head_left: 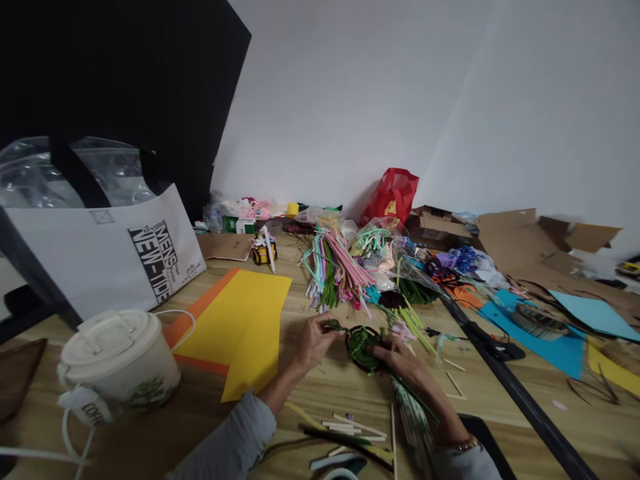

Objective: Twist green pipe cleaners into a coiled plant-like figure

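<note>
Nearest, short pale wooden sticks [343,427] are seen strewn on the wood-grained counter [150,440], with a thin dark strip [345,445] laid across some of them. Just beyond, a round, dark green coiled piece with a brown rim [363,347] is held slightly above the counter, between the two hands. Its right edge is gripped by the right hand [400,359]: grip closed, thumb laid over the green face. At its left, a small dark green leaf-like piece [333,325] is pinched by the left hand [317,343]; grip closed at the fingertips. Whether the two green pieces are joined cannot be told.

To the left, a white lidded pot [117,360] is placed near a yellow paper sheet [245,313], by which an orange paper sheet [175,327] is partly covered. Past the hands, a bundle of pink, green and blue fuzzy stems [343,267] is spread. Farther, a red bag [390,197] is backed by a plain white wall [325,100].
</note>
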Available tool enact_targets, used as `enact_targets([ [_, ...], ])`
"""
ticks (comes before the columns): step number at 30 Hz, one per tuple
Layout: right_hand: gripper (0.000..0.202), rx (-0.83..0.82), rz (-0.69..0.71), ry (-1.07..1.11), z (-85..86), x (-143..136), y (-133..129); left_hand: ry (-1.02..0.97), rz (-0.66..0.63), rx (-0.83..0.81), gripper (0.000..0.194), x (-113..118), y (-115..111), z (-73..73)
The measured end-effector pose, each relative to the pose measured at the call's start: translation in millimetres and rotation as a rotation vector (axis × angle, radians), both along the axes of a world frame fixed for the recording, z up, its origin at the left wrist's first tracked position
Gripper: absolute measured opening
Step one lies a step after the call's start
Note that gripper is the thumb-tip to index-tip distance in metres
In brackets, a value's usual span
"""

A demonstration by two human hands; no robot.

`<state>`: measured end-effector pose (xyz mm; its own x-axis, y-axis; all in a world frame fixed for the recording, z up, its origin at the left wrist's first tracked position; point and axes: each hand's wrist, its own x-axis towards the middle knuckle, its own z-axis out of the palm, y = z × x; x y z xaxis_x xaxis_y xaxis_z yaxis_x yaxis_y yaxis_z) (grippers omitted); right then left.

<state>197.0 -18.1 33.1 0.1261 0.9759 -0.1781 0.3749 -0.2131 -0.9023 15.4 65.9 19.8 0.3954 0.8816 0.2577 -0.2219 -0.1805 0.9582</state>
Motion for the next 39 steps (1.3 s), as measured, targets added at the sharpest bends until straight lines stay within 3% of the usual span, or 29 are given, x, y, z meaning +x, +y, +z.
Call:
enact_targets([
  [5, 0.018, 0.013, 0.006, -0.002, -4.4, 4, 1, 0.091, -0.052, 0.005, 0.021, 0, 1, -6.1],
  [13, 0.012, 0.041, 0.074, -0.038, -3.9, 0, -1, 0.153, -0.377, 0.101, 0.041, -2, -14, -1.7],
  [20, 0.007, 0.060, 0.109, -0.060, -6.0, -6, 0, 0.366, -0.386, 0.207, 0.046, -10, -21, 2.2],
  [27, 0.012, 0.080, 0.117, -0.057, -0.8, -6, -2, 0.225, -0.380, 0.082, 0.044, -3, -13, -9.2],
  [32, 0.031, 0.138, 0.145, -0.038, 7.8, -3, -4, 0.103, -0.332, -0.050, 0.043, 4, -7, -13.1],
  [34, 0.039, 0.193, 0.071, 0.017, 7.5, 4, -2, 0.080, -0.248, -0.104, 0.043, 5, -5, -14.9],
  [39, 0.055, 0.344, -0.288, 0.112, -4.8, 36, 8, -0.004, -0.096, -0.163, 0.045, 3, -3, -16.6],
])
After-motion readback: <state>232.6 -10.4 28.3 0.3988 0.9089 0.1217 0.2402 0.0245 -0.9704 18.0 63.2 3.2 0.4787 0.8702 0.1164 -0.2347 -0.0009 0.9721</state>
